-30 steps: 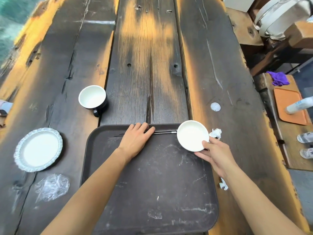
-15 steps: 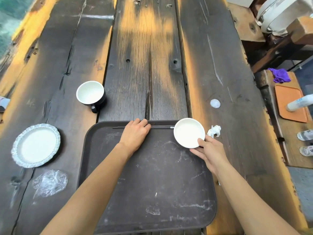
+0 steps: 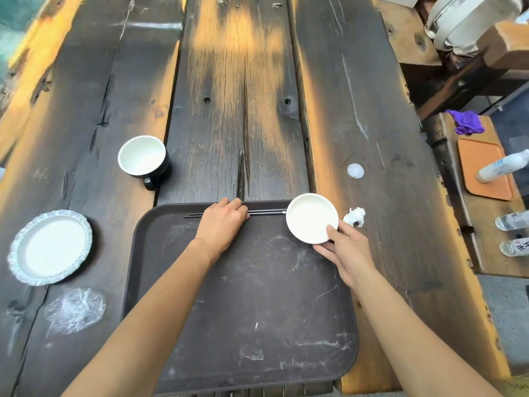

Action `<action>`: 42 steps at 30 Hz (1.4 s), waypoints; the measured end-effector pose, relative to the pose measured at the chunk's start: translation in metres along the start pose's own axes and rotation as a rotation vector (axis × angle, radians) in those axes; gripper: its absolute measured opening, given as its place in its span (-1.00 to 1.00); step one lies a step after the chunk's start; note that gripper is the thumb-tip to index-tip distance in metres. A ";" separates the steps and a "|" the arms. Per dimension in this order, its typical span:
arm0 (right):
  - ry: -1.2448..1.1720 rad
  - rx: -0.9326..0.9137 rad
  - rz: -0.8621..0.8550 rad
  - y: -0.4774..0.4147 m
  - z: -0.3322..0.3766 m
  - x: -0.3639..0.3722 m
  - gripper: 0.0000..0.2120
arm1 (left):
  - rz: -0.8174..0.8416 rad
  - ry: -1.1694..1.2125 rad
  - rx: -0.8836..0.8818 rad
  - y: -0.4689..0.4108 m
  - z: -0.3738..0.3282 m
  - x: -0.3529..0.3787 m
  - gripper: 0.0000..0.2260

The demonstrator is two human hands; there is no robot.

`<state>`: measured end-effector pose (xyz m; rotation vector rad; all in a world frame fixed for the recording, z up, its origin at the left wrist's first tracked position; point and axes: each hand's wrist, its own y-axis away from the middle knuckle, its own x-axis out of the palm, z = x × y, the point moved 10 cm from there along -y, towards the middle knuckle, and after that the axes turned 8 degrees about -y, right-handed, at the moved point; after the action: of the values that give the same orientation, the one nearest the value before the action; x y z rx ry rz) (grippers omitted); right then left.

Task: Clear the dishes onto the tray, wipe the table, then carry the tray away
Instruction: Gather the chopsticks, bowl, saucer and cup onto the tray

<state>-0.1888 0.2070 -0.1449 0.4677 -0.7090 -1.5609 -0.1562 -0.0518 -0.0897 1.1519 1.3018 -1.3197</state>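
Holding a bowl at the tray's corner

Gripping the small white bowl by its near rim, my right hand has the thumb on the rim and fingers underneath, over the far right corner of the dark tray. My left hand lies flat and open on the chopsticks along the tray's far edge. Outward on the surface: a crumpled napkin just beside the bowl, a black mug, a white plate and clear plastic wrap to the left.
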 end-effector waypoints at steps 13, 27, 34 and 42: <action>0.632 -0.446 -0.188 0.022 0.047 0.004 -0.57 | 0.132 -0.056 -0.085 0.009 0.013 0.012 -0.71; 0.915 -0.602 0.214 0.058 0.018 0.188 -0.73 | 0.048 0.220 -0.597 0.132 0.184 -0.034 -0.77; 0.907 -0.464 0.335 0.056 -0.032 0.294 -0.76 | 0.210 0.198 -0.863 0.238 0.306 -0.024 -0.61; 0.538 -0.120 0.365 0.043 -0.086 0.366 -0.66 | 0.209 0.533 -1.283 0.317 0.379 0.016 -0.51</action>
<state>-0.1445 -0.1684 -0.1369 0.6000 -0.2622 -1.0593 0.1505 -0.4350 -0.1479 0.6333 1.8658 0.1462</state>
